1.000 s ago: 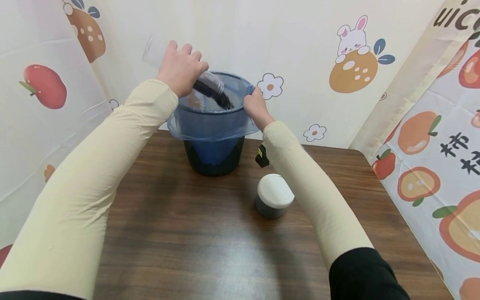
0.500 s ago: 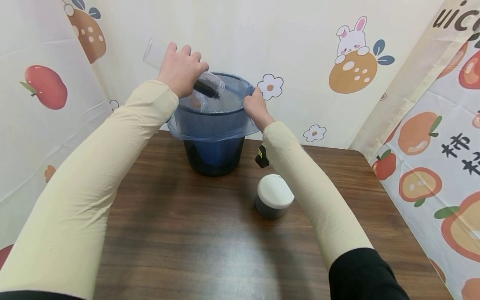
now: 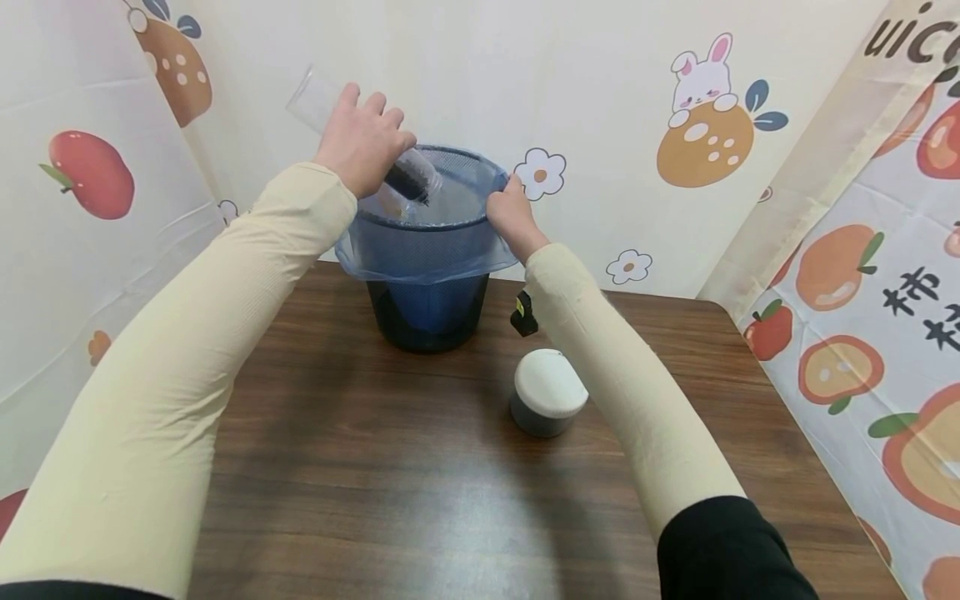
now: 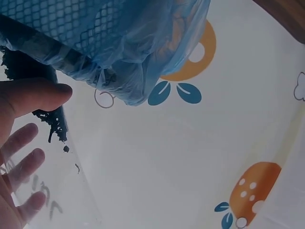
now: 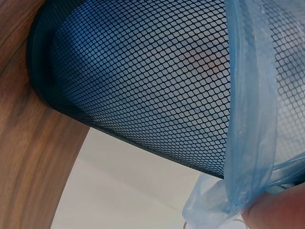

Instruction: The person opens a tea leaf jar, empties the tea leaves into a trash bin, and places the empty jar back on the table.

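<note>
- While our left hand (image 3: 362,143) grips the clear plastic jar (image 3: 408,172), tilted mouth-down over the black mesh bin (image 3: 427,250), dark grounds cling inside.
- Our right hand (image 3: 508,212) pinches the blue bag liner (image 3: 450,262) at the rim.

Bright, even light fills the head view, and a soft pale glare sits on the counter (image 3: 420,500) toward 6 o'clock. Faint shadows fall under both forearms and around the mesh bin (image 3: 427,250) at 12 o'clock. The head view stretches the arms near the lower edges. In the left wrist view the fingers (image 4: 28,98) at 9 o'clock look soft. The right wrist view shows the mesh sharply, its edges slightly blurred.
</note>
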